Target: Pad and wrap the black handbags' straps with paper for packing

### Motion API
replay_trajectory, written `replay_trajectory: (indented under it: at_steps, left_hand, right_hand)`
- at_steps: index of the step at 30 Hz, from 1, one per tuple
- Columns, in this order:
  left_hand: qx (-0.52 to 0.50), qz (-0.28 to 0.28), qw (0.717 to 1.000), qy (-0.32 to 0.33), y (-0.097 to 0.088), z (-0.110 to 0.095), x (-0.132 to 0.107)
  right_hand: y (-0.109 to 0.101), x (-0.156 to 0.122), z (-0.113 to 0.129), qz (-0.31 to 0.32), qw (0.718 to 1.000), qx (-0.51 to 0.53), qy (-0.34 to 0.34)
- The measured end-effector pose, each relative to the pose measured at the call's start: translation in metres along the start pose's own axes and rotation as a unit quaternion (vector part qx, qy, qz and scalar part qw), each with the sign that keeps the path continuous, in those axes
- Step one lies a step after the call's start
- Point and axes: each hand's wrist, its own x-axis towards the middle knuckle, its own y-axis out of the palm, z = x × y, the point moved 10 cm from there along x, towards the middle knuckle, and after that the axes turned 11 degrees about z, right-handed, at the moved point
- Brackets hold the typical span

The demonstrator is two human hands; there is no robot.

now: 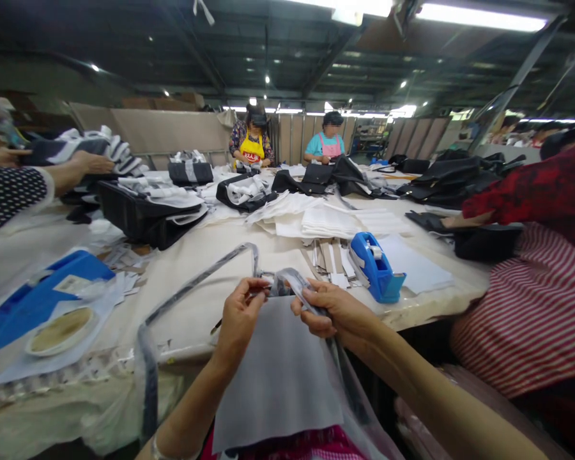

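Observation:
My left hand (239, 316) is closed, pinching the metal end of a long dark strap (191, 287) wrapped in clear plastic. The strap loops away over the table and back down toward the near edge. My right hand (330, 310) is closed too, its fingers gripping the plastic-wrapped strap end right beside the left hand. Under both hands a grey sheet of fabric (278, 377) hangs over my lap, and a clear plastic bag trails down at its right.
A blue tape dispenser (376, 268) stands just beyond my hands beside white paper sheets (416, 259) and card strips. At left lie a blue tray (38, 294) and a glue dish (60, 329). Black bags (144, 217) and several seated workers surround the long table (196, 255).

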Motion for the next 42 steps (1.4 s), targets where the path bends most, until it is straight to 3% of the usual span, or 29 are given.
replay_trajectory:
  at_steps: [2,5,7,9,16,20,24,26,29,31,34,39,42]
  left_hand:
    - [-0.007,0.105,0.993,-0.045,0.032,0.000,-0.020]
    - [-0.089,0.293,0.948,-0.090,0.091,0.000,-0.060]
    - [-0.159,0.343,0.919,-0.108,0.116,-0.001,-0.080]
    - [-0.210,0.331,0.911,-0.124,0.128,0.002,-0.088]
    - [-0.250,0.240,0.924,-0.162,0.135,0.018,-0.080]
    - [-0.214,0.151,0.958,-0.116,0.099,0.001,-0.050]
    - [-0.196,0.053,0.977,-0.069,0.052,-0.016,-0.014]
    - [-0.190,0.027,0.979,-0.062,0.036,-0.020,0.001]
    - [-0.196,0.019,0.979,-0.051,0.026,-0.022,0.018]
    - [-0.211,0.031,0.976,-0.045,0.029,-0.019,0.024]
    - [-0.248,0.102,0.962,-0.045,0.058,-0.009,0.021]
    - [-0.239,0.273,0.924,-0.118,0.125,0.022,-0.024]
    - [-0.217,0.318,0.905,-0.179,0.145,0.034,-0.051]
  right_hand:
    - [-0.002,0.007,0.006,-0.009,1.000,-0.002,-0.014]
    - [-0.006,0.020,0.012,-0.027,0.999,0.011,-0.027]
    - [-0.008,0.029,0.011,-0.034,0.999,0.024,-0.024]
    - [-0.010,0.037,0.010,-0.041,0.999,0.032,-0.015]
    - [-0.021,0.055,0.011,-0.081,0.996,0.022,-0.002]
    - [-0.020,0.045,0.007,-0.050,0.999,-0.003,0.007]
    - [-0.013,0.012,-0.013,0.017,0.997,-0.066,0.028]
    - [-0.009,-0.008,-0.028,0.058,0.990,-0.119,0.050]
    - [-0.021,-0.032,-0.048,0.046,0.983,-0.147,0.099]
    - [-0.030,-0.037,-0.049,0.021,0.986,-0.131,0.103]
    - [-0.034,-0.030,-0.027,0.015,0.992,-0.109,0.053]
    - [-0.035,-0.003,0.031,-0.010,0.993,-0.086,-0.081]
    - [-0.024,0.013,0.041,0.001,0.991,-0.084,-0.100]
